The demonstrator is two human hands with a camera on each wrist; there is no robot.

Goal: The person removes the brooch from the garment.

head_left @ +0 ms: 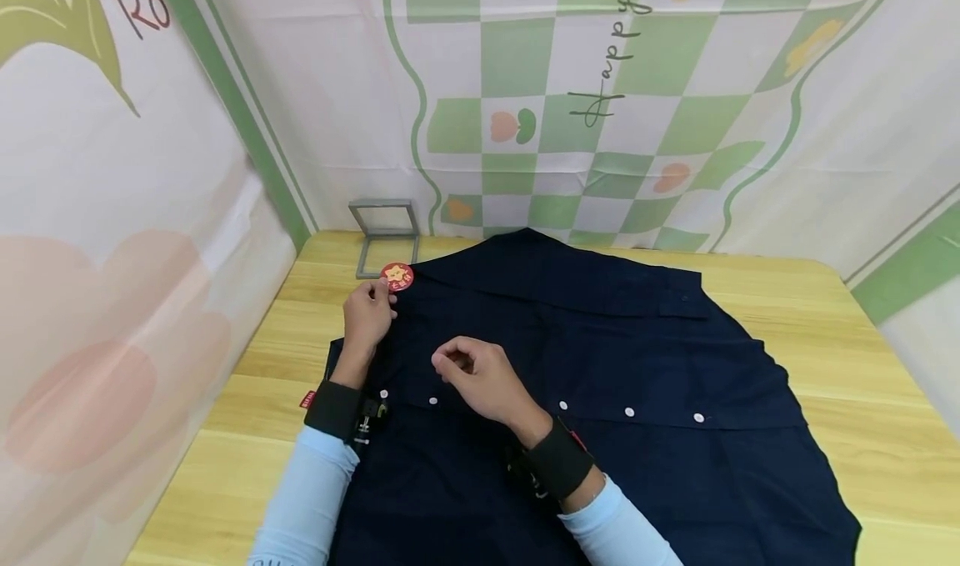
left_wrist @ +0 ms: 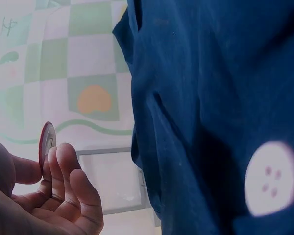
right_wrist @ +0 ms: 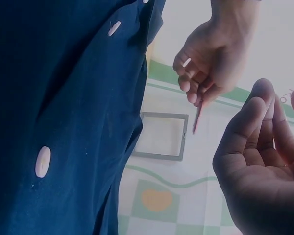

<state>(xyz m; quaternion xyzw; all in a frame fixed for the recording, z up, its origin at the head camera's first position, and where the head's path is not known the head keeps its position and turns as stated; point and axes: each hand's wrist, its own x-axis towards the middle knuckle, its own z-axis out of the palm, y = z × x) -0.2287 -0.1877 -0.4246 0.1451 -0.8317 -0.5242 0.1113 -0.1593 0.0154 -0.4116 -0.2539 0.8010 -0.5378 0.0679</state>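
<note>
My left hand (head_left: 369,314) pinches a round red badge (head_left: 397,276) with a yellow star between thumb and fingers, above the shirt's upper left edge. In the left wrist view, the badge (left_wrist: 47,142) is edge-on, its pale back with a pin fitting facing the fingers. A dark navy shirt (head_left: 510,333) with white buttons lies spread over the table under both hands. My right hand (head_left: 480,374) is over the middle of the shirt, fingers loosely bent. Nothing shows between its fingers, and in the right wrist view the thumb stands apart from the fingertips.
An open grey-framed clear case (head_left: 388,232) stands at the table's back left, just behind the badge. A small red tag (head_left: 307,399) sticks out at the shirt's left edge. Printed cloth (head_left: 600,66) hangs behind and left of the wooden table (head_left: 255,408).
</note>
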